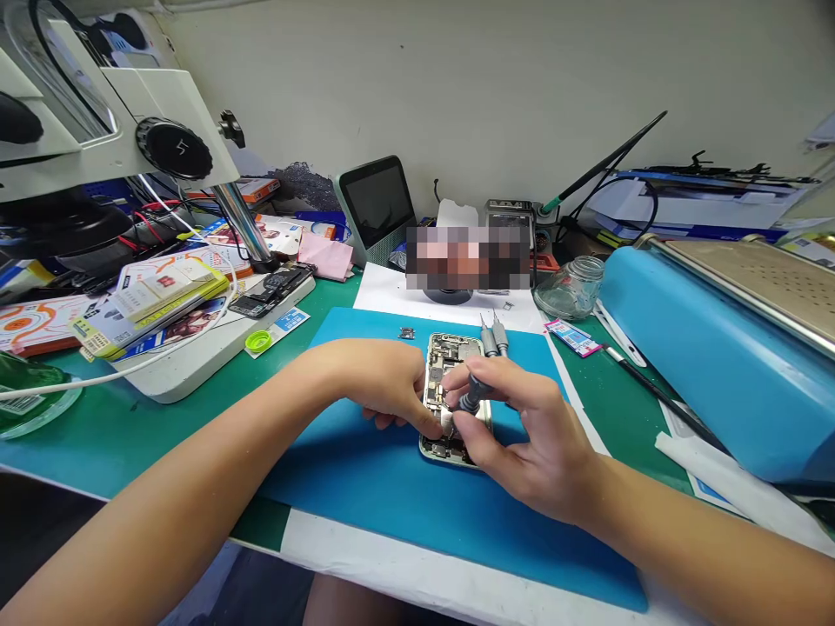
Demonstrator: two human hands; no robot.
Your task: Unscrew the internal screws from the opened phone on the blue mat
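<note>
An opened smartphone [457, 352] lies on the blue mat with its circuit boards and inner parts bare. My left hand [391, 382] is closed at the phone's left edge, its thumb pressed down on the inner parts and its other fingers curled, partly hidden. Between the thumb and fingers of my right hand [531, 426] is a small grey screwdriver [474, 393], tilted over the lower middle of the phone. The driver's tip is too small to make out. Two more grey screwdrivers [494, 335] lie just beyond the phone. A small metal part [407, 333] rests left of the phone's top.
A microscope [176, 113] on a metal post overhangs the left side. Boxes [163, 287] and another opened phone [274, 291] sit below it. At the right are a glass jar [571, 287], a blue machine [711, 348] and a black-handled tool [665, 396]. A screened device [377, 204] stands behind.
</note>
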